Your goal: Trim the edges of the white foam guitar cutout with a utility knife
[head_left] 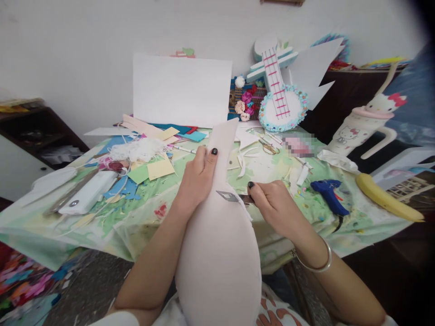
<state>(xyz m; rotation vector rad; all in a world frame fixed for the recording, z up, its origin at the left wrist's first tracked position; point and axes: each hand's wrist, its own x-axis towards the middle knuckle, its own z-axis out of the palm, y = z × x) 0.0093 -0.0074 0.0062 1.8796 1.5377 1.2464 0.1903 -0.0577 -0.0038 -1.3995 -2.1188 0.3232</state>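
Observation:
A white foam board piece [217, 258], with a narrow neck and a wide rounded body, leans from my lap toward the table. My left hand [199, 176] is closed around the neck, thumb on the front face. In my right hand [273, 203] is a small knife [228, 196]; its handle is mostly hidden by my fingers. The pointed grey metal blade lies across the board's right shoulder, where the cut edge looks rough. Curved white offcuts [242, 163] lie on the table beyond the neck.
A blue glue gun [329, 195], a yellow banana [387, 198] and a white tumbler [356, 129] stand or lie at the right. Behind are a decorated toy instrument [283, 106] and a white board [181, 90]. Paper scraps and a white power bank [89, 192] are at the left.

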